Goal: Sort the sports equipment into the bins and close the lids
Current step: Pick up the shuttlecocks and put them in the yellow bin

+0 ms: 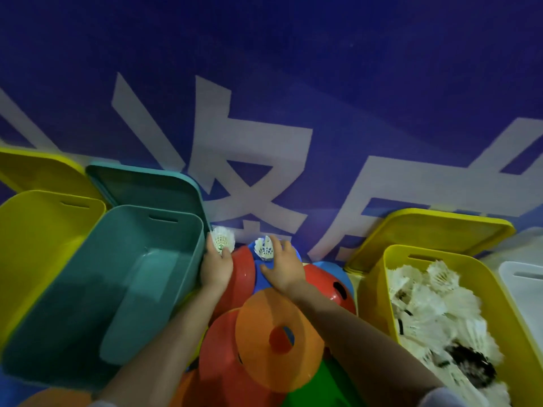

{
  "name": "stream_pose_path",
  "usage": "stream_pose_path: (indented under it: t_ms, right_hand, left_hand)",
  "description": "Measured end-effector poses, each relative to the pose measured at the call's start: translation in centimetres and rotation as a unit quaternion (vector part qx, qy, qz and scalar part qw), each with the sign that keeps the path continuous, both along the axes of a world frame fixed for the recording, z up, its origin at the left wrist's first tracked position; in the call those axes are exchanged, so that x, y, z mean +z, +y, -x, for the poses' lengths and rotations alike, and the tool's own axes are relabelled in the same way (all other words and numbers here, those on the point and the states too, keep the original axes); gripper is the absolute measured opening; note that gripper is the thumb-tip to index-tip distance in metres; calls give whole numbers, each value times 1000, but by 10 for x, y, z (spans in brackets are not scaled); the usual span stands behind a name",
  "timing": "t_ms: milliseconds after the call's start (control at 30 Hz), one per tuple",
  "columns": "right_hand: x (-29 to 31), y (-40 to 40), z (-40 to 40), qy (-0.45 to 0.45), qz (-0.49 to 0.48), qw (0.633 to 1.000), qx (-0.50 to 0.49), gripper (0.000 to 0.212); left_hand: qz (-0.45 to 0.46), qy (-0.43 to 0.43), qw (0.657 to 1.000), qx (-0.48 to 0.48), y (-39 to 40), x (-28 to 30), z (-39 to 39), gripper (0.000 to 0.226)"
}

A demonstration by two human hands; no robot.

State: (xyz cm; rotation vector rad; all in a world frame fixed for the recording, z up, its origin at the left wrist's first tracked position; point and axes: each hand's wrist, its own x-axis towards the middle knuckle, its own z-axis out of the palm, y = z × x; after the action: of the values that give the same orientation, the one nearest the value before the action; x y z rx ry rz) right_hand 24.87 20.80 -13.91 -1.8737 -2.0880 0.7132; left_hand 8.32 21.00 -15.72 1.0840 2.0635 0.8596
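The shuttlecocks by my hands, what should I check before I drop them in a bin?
1. Left hand grips its shuttlecock: ok.
2. Right hand grips the second shuttlecock: not ok, fingers only reach it.
3. Yellow bin on the right with shuttlecocks is open: ok.
4. Its lid leans behind, out of the way: ok.
5. Cones sorted: not ok, piled on the floor.
6. Teal bin open: ok.

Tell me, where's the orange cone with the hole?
The orange cone sits low in the middle of the head view, atop the cone pile, between the teal bin and the shuttlecock-filled yellow bin.
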Motion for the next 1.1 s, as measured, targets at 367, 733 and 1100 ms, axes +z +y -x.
stream_pose_path:
  t_ms: [367,733,1100]
  right_hand:
    - [-21,11,5,79,-69,994,-14,49]
    - [23,-12,-27,228,-171,955,-79,45]
    - [59,-100,-99,227,-132,960,-101,62]
  left_hand:
    - [-113,-11,989,98,2,-18,2,42]
    - [-253,-8,967,-9,-24,49,4,35]
    - [-253,68,936,-235,-105,61,-46,38]
